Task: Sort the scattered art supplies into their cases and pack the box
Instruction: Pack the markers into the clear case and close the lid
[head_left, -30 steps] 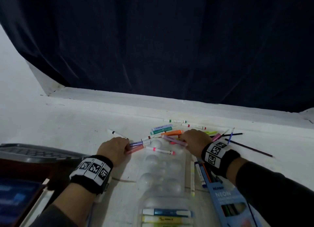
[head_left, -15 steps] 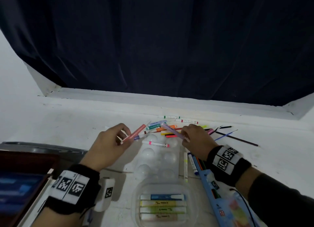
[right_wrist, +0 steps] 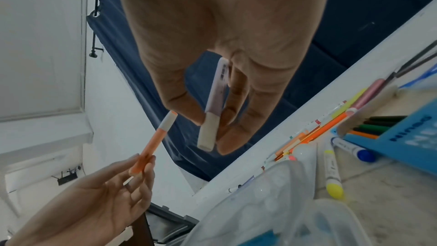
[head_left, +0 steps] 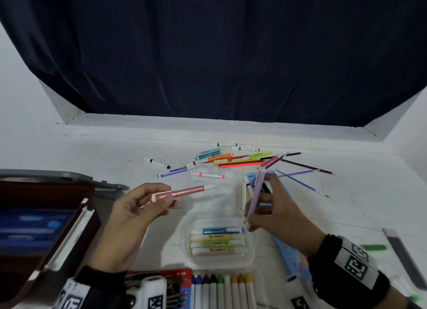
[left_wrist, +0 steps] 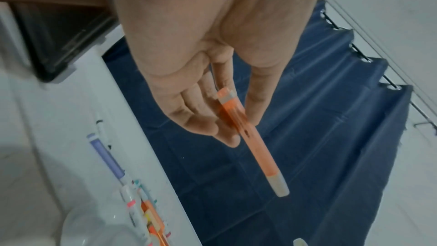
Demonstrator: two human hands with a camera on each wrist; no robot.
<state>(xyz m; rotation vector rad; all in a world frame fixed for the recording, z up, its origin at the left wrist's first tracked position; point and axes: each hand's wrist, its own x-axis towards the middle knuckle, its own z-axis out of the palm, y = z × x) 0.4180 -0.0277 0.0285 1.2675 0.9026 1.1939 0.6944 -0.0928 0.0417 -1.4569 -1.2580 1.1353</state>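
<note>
My left hand [head_left: 147,202] pinches a salmon-orange highlighter [head_left: 182,192] [left_wrist: 250,143] [right_wrist: 153,145], lifted above the table and pointing right. My right hand [head_left: 272,214] pinches a lilac highlighter [head_left: 256,193] [right_wrist: 214,104], held nearly upright over the clear plastic case [head_left: 251,255]. That case holds several pastel highlighters [head_left: 217,240]. More markers and pencils [head_left: 231,160] lie scattered farther back. A blue neon pencil box [head_left: 284,246] lies under my right hand.
A dark open box [head_left: 46,221] stands at the left. A row of crayons [head_left: 221,290] lies at the front edge beside a red pack [head_left: 161,276]. Thin paintbrushes [head_left: 302,184] lie at the right. A dark curtain [head_left: 208,54] hangs behind the table.
Both hands lifted off the scattered pile and drew back toward me, each carrying its highlighter. The right one turned its lilac highlighter nearly upright over the clear case.
</note>
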